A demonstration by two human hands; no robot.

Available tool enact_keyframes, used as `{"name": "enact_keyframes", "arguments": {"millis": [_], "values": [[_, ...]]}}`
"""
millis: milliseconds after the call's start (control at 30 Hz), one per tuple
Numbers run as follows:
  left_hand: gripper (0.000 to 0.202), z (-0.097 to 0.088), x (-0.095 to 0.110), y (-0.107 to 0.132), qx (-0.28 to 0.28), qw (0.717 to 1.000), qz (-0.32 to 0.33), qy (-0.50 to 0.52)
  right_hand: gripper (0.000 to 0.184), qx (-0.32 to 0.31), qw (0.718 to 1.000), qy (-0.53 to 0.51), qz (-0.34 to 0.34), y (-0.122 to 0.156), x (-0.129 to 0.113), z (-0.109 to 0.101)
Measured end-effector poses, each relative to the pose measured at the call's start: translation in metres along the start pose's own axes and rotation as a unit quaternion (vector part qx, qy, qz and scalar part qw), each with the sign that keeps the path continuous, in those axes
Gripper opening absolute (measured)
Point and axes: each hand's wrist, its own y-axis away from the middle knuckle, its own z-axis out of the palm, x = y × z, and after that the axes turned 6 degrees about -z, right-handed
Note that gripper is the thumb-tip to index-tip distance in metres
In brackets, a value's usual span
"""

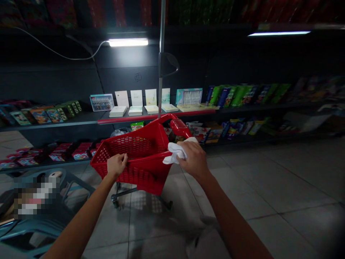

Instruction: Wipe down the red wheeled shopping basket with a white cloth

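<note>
A small red shopping cart (144, 176) with a perforated plastic basket stands on the floor in front of me. My left hand (116, 165) is closed over the near rim of its basket, toward the left end. In my right hand (194, 158) is a bunched white cloth (175, 152), pressed at the near end of the cart's red handle (180, 126). The fingers of that hand wrap around the cloth and partly hide the handle. A tall metal pole (161, 43) rises from behind the handle side. The visible inside of the basket shows bare red plastic.
Shelving (156, 118) with notebooks, pen sets and green packs (238, 95) runs behind the cart. At the lower left stands a blue-grey plastic chair or stool (77, 185), partly blurred out. Lit tubes (128, 42) hang under the upper shelf. Pale tiles (242, 187) cover the floor.
</note>
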Motion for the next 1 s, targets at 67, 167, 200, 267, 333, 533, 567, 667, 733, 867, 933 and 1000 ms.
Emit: {"name": "enact_keyframes", "arguments": {"millis": [67,167,200,267,333,533,567,667,733,867,933,1000], "values": [[0.051,-0.003,0.007,0.002,0.031,0.998,0.042,0.034,0.037,-0.049,0.999,0.011,-0.005,-0.003,-0.015,-0.010],[0.043,-0.016,0.035,0.010,0.068,0.983,0.121,0.122,0.044,-0.124,0.992,0.018,-0.019,-0.009,-0.036,-0.024],[0.040,-0.021,0.049,0.014,0.069,0.975,0.143,0.154,0.046,-0.148,0.988,0.017,-0.026,-0.012,-0.041,-0.028],[0.038,-0.028,0.076,0.020,0.061,0.960,0.180,0.206,0.047,-0.193,0.980,0.007,-0.040,-0.018,-0.052,-0.036],[0.039,-0.030,0.099,0.023,0.047,0.950,0.203,0.233,0.045,-0.237,0.970,-0.020,-0.055,-0.026,-0.060,-0.042],[0.047,-0.009,0.109,0.022,0.121,0.958,0.122,0.230,0.034,-0.380,0.901,-0.171,-0.119,-0.073,-0.061,-0.040],[0.047,-0.006,0.105,0.021,0.128,0.954,0.125,0.241,0.033,-0.396,0.888,-0.187,-0.136,-0.083,-0.058,-0.034],[0.047,-0.004,0.097,0.018,0.140,0.943,0.134,0.271,0.030,-0.412,0.884,-0.150,-0.162,-0.107,-0.050,-0.009],[0.047,-0.005,0.095,0.019,0.146,0.940,0.131,0.279,0.028,-0.404,0.900,-0.069,-0.147,-0.116,-0.047,0.011],[0.045,-0.006,0.094,0.021,0.160,0.927,0.143,0.307,0.034,-0.411,0.899,0.042,-0.145,-0.122,-0.047,0.040],[0.043,-0.005,0.093,0.023,0.163,0.922,0.150,0.317,0.036,-0.425,0.891,0.076,-0.140,-0.129,-0.041,0.049],[0.043,-0.005,0.090,0.025,0.164,0.920,0.154,0.321,0.035,-0.433,0.887,0.100,-0.122,-0.139,-0.029,0.056]]}}
